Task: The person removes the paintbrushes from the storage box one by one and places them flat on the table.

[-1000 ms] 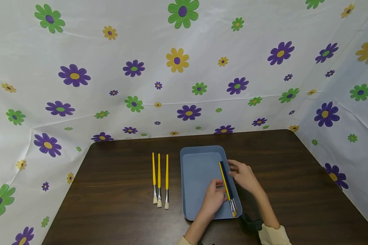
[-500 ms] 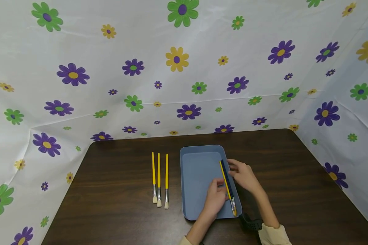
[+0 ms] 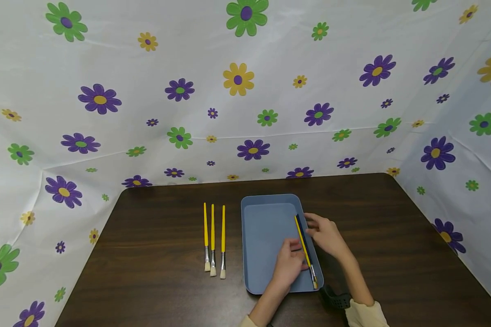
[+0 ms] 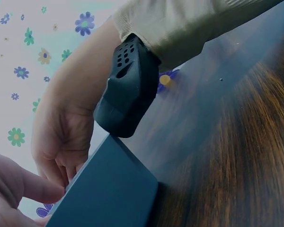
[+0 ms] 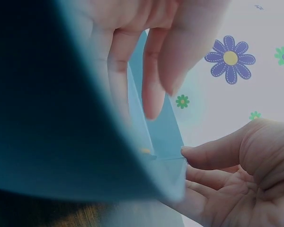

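A blue-grey tray (image 3: 266, 227) lies on the table. Along its right wall lie a yellow-handled paintbrush (image 3: 303, 240) and a dark-handled paintbrush (image 3: 299, 223), side by side, bristles toward the person. My left hand (image 3: 289, 265) reaches into the tray, its fingertips against the yellow handle; the right wrist view shows these fingers (image 5: 154, 90) pointing down inside the wall. My right hand (image 3: 326, 234) holds the tray's right rim from outside. Its thumb (image 5: 213, 153) touches the edge in the right wrist view, and some fingertips are hidden behind the wall.
Left of the tray, three yellow-handled paintbrushes (image 3: 212, 240) with pale bristles lie in a row on the dark wooden table (image 3: 159, 254). A black strap (image 3: 337, 299) circles the right wrist. Flower-printed sheeting (image 3: 204, 54) stands behind the table and at its sides.
The yellow and dark paintbrushes have shifted slightly right, closer to the tray's wall, and my left hand has moved right with them. My right hand stays where it was.
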Motion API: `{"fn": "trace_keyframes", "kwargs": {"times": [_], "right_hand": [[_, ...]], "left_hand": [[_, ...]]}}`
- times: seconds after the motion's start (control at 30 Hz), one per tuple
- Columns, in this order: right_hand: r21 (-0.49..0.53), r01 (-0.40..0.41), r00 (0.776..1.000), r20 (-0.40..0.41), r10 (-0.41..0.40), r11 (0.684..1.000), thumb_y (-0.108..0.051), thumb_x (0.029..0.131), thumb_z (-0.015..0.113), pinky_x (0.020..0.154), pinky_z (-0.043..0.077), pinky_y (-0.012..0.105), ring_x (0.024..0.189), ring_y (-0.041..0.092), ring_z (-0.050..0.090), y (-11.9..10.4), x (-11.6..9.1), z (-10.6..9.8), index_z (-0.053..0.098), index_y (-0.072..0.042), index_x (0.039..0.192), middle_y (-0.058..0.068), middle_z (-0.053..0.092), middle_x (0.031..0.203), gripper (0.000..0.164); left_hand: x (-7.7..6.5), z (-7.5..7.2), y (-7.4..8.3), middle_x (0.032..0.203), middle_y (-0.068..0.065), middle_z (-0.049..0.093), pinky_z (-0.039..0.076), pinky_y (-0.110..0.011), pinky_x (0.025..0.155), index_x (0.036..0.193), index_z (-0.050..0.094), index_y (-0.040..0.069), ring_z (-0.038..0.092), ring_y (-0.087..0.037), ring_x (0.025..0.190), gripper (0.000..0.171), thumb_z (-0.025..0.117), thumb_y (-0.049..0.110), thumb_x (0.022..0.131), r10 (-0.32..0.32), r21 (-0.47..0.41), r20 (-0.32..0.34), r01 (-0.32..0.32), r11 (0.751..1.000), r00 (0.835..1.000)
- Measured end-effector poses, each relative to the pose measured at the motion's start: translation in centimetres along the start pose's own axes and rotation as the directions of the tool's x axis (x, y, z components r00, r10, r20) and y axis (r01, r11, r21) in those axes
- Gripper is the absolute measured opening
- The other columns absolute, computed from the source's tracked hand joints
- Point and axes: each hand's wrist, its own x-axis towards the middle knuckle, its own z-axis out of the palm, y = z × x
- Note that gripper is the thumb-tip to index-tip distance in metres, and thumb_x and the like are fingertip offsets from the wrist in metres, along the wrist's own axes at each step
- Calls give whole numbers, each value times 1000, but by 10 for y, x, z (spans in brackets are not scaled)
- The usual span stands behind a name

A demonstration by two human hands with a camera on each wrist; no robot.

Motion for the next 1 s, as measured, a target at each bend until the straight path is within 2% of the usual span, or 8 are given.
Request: {"fn": "trace_keyframes", "kwargs": {"times": [0.17, 0.47, 0.7, 0.87, 1.0], "right_hand": [[2, 8, 1000, -7, -8, 1000, 8, 96, 61, 73, 61, 43, 108, 45, 69, -1, -1, 0, 54, 14, 139, 36, 65, 122, 44], [8, 7, 1000, -7, -7, 1000, 9, 96, 61, 70, 60, 38, 107, 45, 70, 0, -1, 0, 54, 14, 139, 36, 66, 122, 45], [27, -5, 1000, 5, 5, 1000, 8, 96, 61, 70, 60, 38, 108, 44, 70, -1, -2, 1, 53, 13, 140, 36, 65, 124, 45], [15, -5, 1000, 4, 5, 1000, 8, 96, 61, 71, 61, 39, 109, 45, 69, -2, -1, 0, 53, 13, 140, 36, 64, 125, 45], [7, -15, 1000, 0, 15, 1000, 8, 96, 60, 71, 60, 38, 110, 45, 68, 0, 0, 0, 53, 13, 141, 37, 64, 125, 45]], "left_hand": [[0, 2, -1, 114, -12, 62, 59, -29, 65, 130, 53, -9, 63, -14, 91, 40, 60, -9, 91, 23, 61, 13, -23, 998, 1000], [3, 4, -3, 105, -7, 63, 58, -27, 60, 129, 54, -9, 65, -12, 83, 45, 70, -10, 87, 61, 180, 19, -63, 982, 998], [6, 7, -2, 100, -5, 60, 55, -24, 66, 132, 53, -10, 63, -8, 76, 54, 77, -8, 84, 110, 382, 0, -101, 919, 994], [7, 10, 0, 98, -4, 58, 53, -23, 65, 134, 53, -10, 61, -7, 74, 58, 78, -9, 82, 116, 435, -16, -98, 895, 993], [7, 10, 0, 98, -4, 58, 53, -23, 65, 132, 55, -9, 58, -7, 75, 55, 76, -11, 81, 112, 449, -13, -94, 889, 994]]}}
